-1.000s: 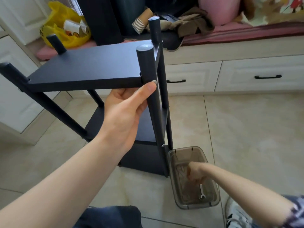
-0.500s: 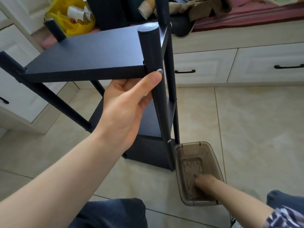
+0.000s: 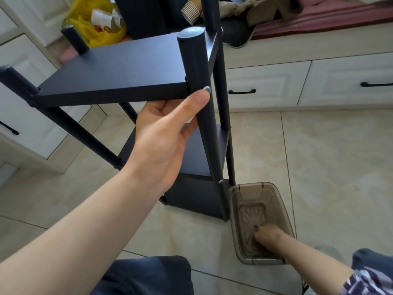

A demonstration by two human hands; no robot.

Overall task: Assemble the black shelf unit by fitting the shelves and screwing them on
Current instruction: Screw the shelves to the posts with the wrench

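Reaching right hand (image 3: pixel 266 236), grasp indistinct

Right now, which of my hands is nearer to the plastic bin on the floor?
Right. The right hand is down inside the bin, at its bottom; the left hand grips the black front post, up by the top shelf.

Your left hand (image 3: pixel 163 133) wraps the front post (image 3: pixel 195 67) at centre frame, filling the gap under the top shelf (image 3: pixel 119 64). Between that post and the rear post (image 3: pixel 220 86) only a narrow slot opens. At lower right, your right hand (image 3: pixel 266 236) sits inside the plastic box (image 3: pixel 280 209), walled in on all sides, just beside the posts' feet. Right of centre, bare floor (image 3: pixel 340 177) lies open up to the drawers (image 3: pixel 265 86).
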